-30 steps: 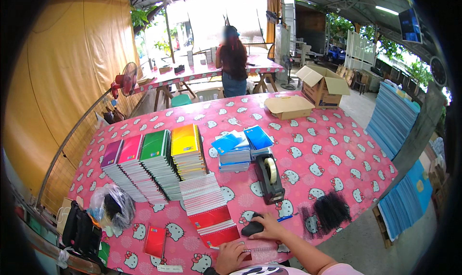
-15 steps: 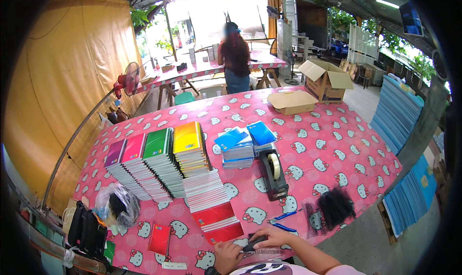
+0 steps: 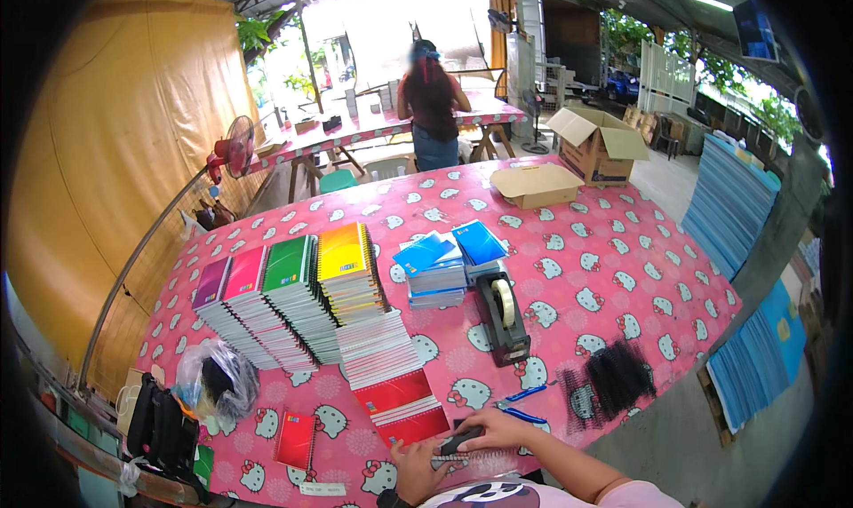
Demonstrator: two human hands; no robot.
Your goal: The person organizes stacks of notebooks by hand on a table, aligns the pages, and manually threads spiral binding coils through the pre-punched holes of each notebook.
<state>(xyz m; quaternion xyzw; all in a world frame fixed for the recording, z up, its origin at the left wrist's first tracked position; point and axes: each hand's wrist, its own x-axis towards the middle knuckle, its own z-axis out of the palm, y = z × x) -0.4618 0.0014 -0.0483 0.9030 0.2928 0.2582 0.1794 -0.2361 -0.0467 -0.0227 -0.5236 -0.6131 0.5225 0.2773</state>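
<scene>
At the near table edge, my right hand [image 3: 494,432] is closed round a rounded black hand tool [image 3: 461,440]. Close beside it, my left hand [image 3: 421,469] has its fingers bent at the left end of a pale spiral notebook [image 3: 484,460] with a row of coil along its edge. The notebook is partly hidden by my hands and shirt. Just beyond my left fingers lies the front of a row of red notebooks [image 3: 404,397]. A single red spiral notebook [image 3: 295,440] rests to the left. Blue-handled pliers [image 3: 521,405] lie beyond my right hand, near black binding coils [image 3: 613,384].
Purple [image 3: 213,281], pink [image 3: 244,273], green [image 3: 289,264] and yellow notebook stacks [image 3: 345,250] stand mid-left. Blue notebooks [image 3: 435,268] and a black tape dispenser [image 3: 503,321] sit centrally. Cardboard boxes [image 3: 597,153] are far right. Another person [image 3: 431,99] stands at the back table.
My hands and the black tool have shifted slightly up and away from me along the notebook's edge. At the back table, the other person's arms have moved apart.
</scene>
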